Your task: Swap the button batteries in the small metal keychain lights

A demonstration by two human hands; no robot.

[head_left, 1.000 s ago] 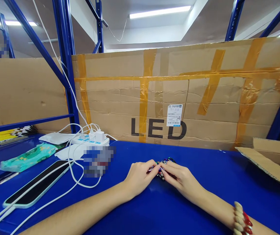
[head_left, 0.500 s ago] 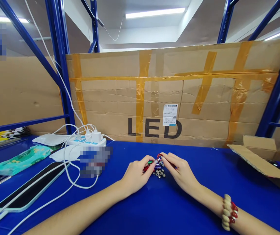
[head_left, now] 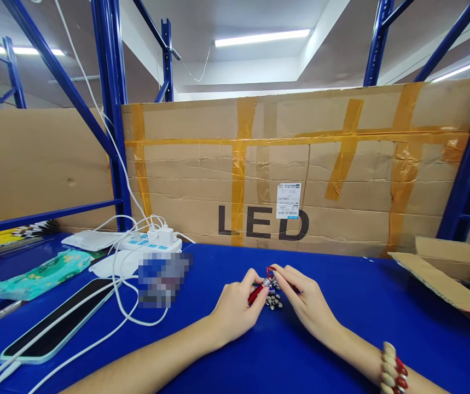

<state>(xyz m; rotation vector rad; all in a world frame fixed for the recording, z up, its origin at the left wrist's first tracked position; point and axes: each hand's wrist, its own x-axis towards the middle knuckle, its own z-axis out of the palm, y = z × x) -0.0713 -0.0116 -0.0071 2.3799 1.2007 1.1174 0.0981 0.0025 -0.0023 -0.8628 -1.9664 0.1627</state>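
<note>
My left hand [head_left: 235, 306] is closed round the body of a small red cylinder [head_left: 256, 293] with a silver tip. My right hand [head_left: 304, 301] pinches the silver end, where a red ring [head_left: 270, 271] sticks up. Both hands rest on the blue table [head_left: 284, 350]. A little heap of small silver button-like pieces [head_left: 274, 302] lies on the table between and just under the hands. A bead bracelet [head_left: 393, 369] is on my right wrist.
A large taped cardboard box marked LED [head_left: 300, 169] stands behind the table. A phone [head_left: 54, 323] with white cables, a white power strip [head_left: 148, 241] and a green wipes pack [head_left: 41, 273] lie left. An open carton [head_left: 448, 273] sits at right. Blue rack posts [head_left: 111, 109] flank the table.
The cluster of coloured pieces seen between the hands before is gone from view; now the hands hold a single red cylinder, lifted slightly above the silver pieces.
</note>
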